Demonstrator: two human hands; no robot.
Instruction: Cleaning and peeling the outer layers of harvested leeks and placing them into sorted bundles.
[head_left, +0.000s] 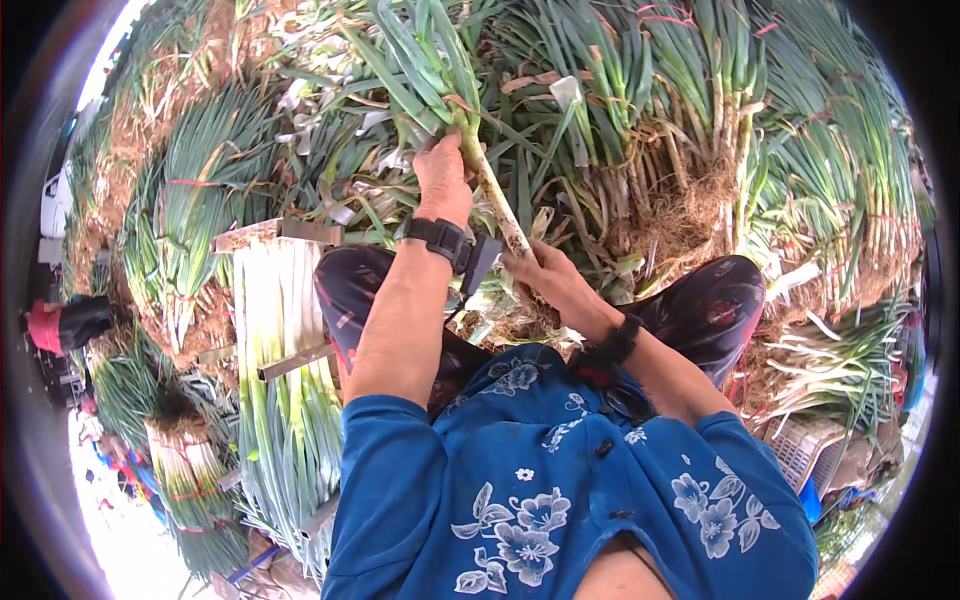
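A single leek slants across in front of me, its green leaves pointing up and away, its pale, dirt-flecked stalk running down to the right. My left hand is wrapped round it where the leaves begin. Lower down, the fingers of my right hand close on the stalk near the root end, which they partly hide. Below that hand lie roots and peeled scraps between my knees. Each wrist wears a dark strap, and a small dark device sticks out from the left one.
To my left, cleaned leeks lie in a metal rack. Tied bundles of untrimmed leeks with rooty ends heap up ahead and right. More bundles stand at the left. A pale plastic crate sits at the right; a person is far left.
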